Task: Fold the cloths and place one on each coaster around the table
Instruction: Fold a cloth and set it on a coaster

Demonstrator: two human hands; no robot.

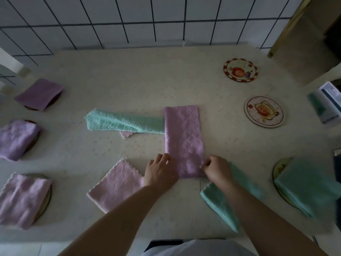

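Note:
A pink cloth [183,133] folded into a long strip lies in the middle of the table, running away from me. My left hand [160,170] grips its near left corner and my right hand [216,169] pinches its near right corner. A loose teal cloth [121,121] stretches out to the left of the strip, partly under it. Another pink cloth [115,185] lies flat under my left forearm. Two bare round coasters [240,70] [263,111] sit at the far right. Folded purple cloths [39,94] [17,138] [22,198] cover the left coasters, and folded teal cloths [306,185] [219,202] cover near-right ones.
The table [147,80] wears a pale patterned cover and stands against a tiled wall [138,19]. A white and teal box [326,102] sits at the right edge. A wooden door frame [287,24] rises at the far right.

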